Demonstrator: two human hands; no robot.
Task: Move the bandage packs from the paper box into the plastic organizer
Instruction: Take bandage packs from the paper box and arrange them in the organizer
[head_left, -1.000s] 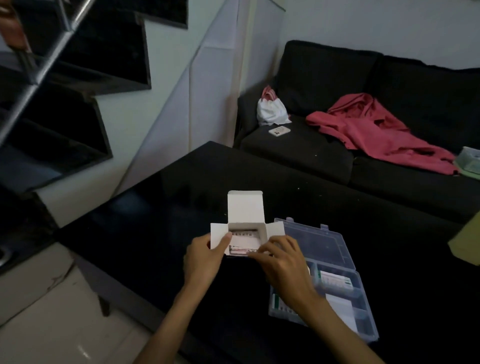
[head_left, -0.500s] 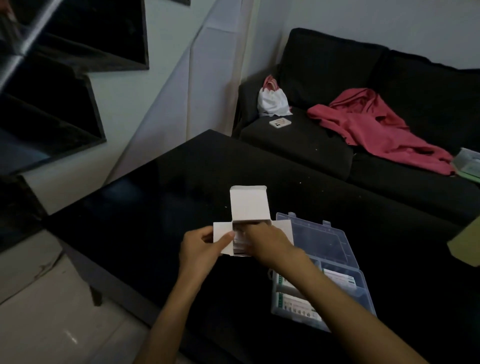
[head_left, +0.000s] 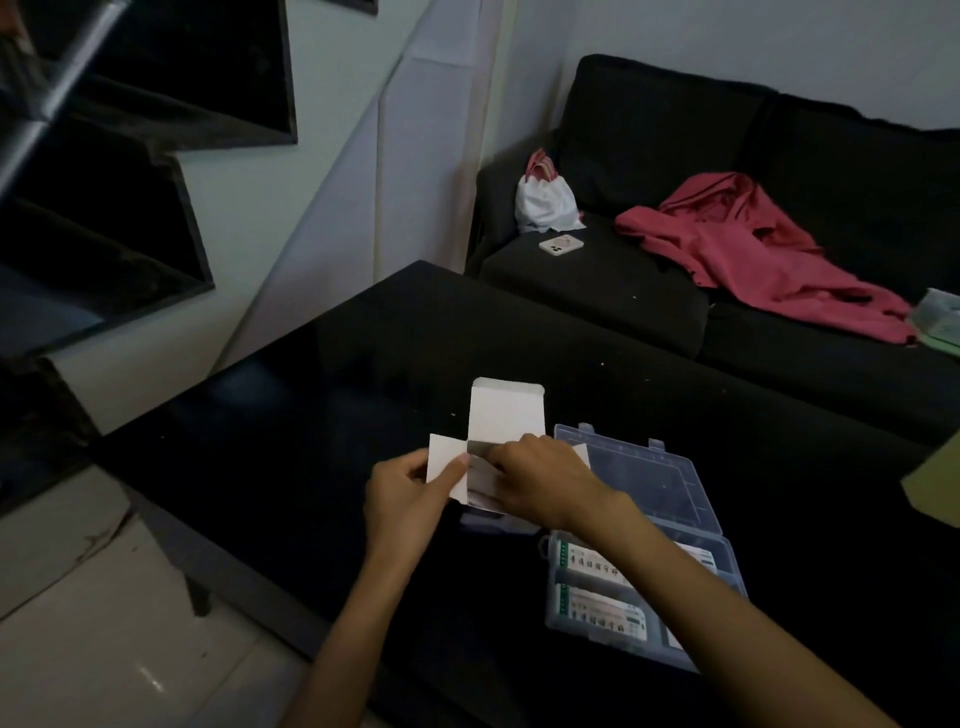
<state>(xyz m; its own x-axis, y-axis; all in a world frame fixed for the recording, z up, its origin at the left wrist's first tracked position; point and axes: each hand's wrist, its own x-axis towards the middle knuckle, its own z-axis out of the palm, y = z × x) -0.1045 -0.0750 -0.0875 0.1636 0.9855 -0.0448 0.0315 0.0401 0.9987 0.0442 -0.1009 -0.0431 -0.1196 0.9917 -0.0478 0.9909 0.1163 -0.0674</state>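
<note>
A white paper box (head_left: 506, 410) with its flaps spread open stands on the black table (head_left: 337, 395). My left hand (head_left: 408, 493) pinches the box's left flap. My right hand (head_left: 545, 480) reaches into the box mouth, fingers curled on the bandage packs (head_left: 480, 470) inside; most of the packs are hidden by the hand. Just right of the box lies the clear plastic organizer (head_left: 644, 478) with its lid open. Two green-and-white packs (head_left: 602, 613) lie in its near compartments.
A black sofa (head_left: 675, 291) runs behind the table, carrying a red cloth (head_left: 753, 249), a white bag (head_left: 545, 202) and a phone (head_left: 561, 244). A yellow-green object (head_left: 935, 483) sits at the table's right edge. Dark stairs stand at the left.
My right hand has moved from the box's front edge up into the box mouth and covers the packs. The camera has tilted slightly.
</note>
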